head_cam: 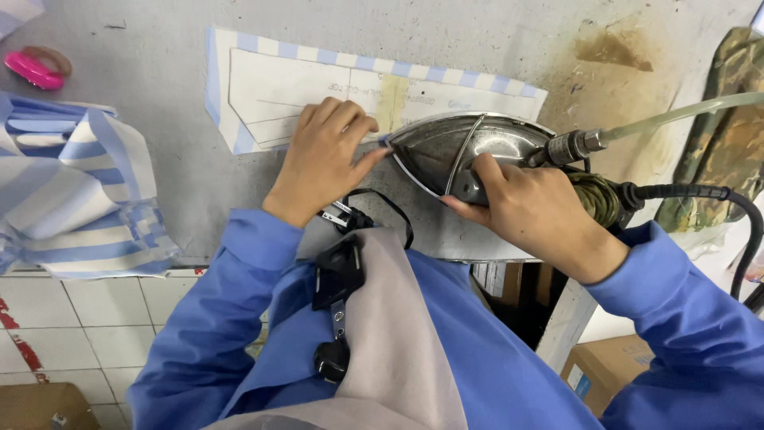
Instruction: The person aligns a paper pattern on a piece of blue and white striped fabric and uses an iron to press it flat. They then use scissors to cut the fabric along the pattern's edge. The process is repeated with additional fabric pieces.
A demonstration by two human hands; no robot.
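Your left hand (pixel 326 155) lies flat, fingers together, pinning the paper template (pixel 318 91) on the striped fabric piece (pixel 239 48) mid-bench (pixel 159 183). Your right hand (pixel 529 211) is wrapped around the handle of the steam iron (pixel 465 147), nose at your fingertips. You're pressing the folded edge; next calls for keeping fingers clear.

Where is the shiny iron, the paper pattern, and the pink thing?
Iron (pixel 446 151), head view: on its shiny metal top, left of the handle bar.
Paper pattern (pixel 278 91), head view: on the white card lying over the striped fabric.
Pink thing (pixel 32 70), head view: on its pink body, top left of the table.
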